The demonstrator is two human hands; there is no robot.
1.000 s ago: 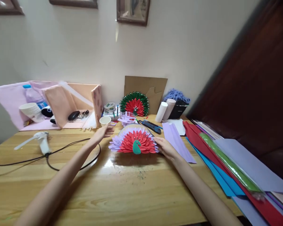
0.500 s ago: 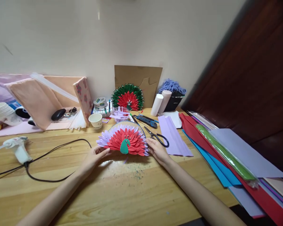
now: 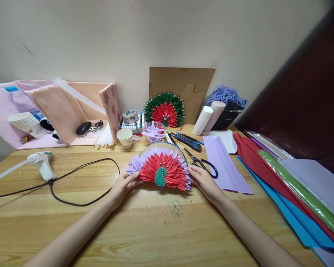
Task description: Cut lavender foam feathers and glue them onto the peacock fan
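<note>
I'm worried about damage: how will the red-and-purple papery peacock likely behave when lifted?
The red-and-purple peacock is probably light, with its thin petals. Their loose tips may bend or crush. The round-edged tan backing might keep it stiff.

Scissors (image 3: 197, 162) right of peacock (image 3: 160, 177)

Rear L: peach fabric-covd. box (image 3: 91, 89), blk mouse (image 3: 84, 128) inside. Stacked cups (image 3: 23, 120) + blue-cap bottle (image 3: 18, 99) L of it; single paper cup (image 3: 124, 138) R. Tape roll (image 3: 130, 114) by marker set (image 3: 139, 122). Ctr rear: green/red fan-tail craft (image 3: 174, 102) in front of brown cardbd. (image 3: 167, 79) vs. wall (image 3: 183, 33). R of that: two pale rolls (image 3: 203, 120), blue yarn (image 3: 225, 95) atop blk container (image 3: 228, 118). Far R: plastic-wrapped green roll (image 3: 308, 196) along red paper (image 3: 247, 150).
</note>
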